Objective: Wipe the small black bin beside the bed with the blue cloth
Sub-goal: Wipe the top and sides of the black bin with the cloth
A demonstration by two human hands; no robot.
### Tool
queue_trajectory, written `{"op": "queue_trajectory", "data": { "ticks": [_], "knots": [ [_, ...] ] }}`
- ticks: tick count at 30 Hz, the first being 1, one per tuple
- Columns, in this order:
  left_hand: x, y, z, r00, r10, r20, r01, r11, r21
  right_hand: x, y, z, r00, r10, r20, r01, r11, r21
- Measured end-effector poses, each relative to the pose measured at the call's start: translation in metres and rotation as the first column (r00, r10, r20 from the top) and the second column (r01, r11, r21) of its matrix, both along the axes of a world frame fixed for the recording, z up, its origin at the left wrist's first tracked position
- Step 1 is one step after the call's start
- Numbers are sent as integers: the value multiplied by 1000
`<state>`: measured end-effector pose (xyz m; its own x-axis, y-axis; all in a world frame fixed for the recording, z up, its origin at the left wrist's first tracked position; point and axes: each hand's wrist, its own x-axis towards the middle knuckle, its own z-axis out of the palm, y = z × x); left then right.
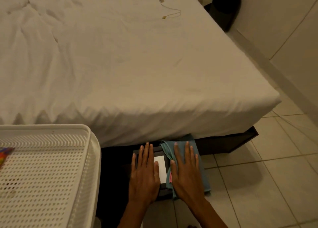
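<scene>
The small black bin (159,150) stands on the floor against the foot of the bed (120,64). Something white (162,169) shows in the middle of its top. My left hand (144,176) lies flat on the bin's left side, fingers stretched out and holding nothing. The blue cloth (201,177) is draped over the bin's right side and hangs down past it. My right hand (186,174) lies palm down on the cloth, pressing it against the bin. Most of the bin is hidden under my hands and the cloth.
A white perforated plastic basket (93,158) stands close at the left, with a colourful item (4,154) in it. A second black bin (225,7) with white paper stands by the wall, far right. A white cable (170,12) lies on the bed. Pale floor tiles (258,184) spread to the right.
</scene>
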<state>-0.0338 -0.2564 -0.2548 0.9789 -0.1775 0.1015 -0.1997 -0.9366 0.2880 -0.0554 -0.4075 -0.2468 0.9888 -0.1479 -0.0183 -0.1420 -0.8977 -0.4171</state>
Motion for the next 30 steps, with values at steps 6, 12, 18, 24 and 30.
{"op": "queue_trajectory", "data": {
  "ticks": [6, 12, 18, 24, 30],
  "knots": [
    [2, 2, -3, 1000, -8, -4, 8, 1000, 17, -5, 5, -1, 999, 35, 35, -36, 999, 29],
    [1, 2, -7, 1000, -9, -20, 9, 1000, 6, -9, 8, -12, 1000, 24, -1, -24, 999, 30],
    [7, 0, -4, 1000, 1, -20, -1, 1000, 23, 10, 3, -5, 997, 0, 75, -3, 999, 40],
    [2, 0, -2, 1000, 6, -12, -5, 999, 31, 0, 6, -3, 998, 17, 60, -17, 1000, 10],
    [1, 2, -2, 1000, -5, -25, 6, 999, 47, 12, -1, -3, 998, 51, 48, -52, 998, 18]
  ]
}}
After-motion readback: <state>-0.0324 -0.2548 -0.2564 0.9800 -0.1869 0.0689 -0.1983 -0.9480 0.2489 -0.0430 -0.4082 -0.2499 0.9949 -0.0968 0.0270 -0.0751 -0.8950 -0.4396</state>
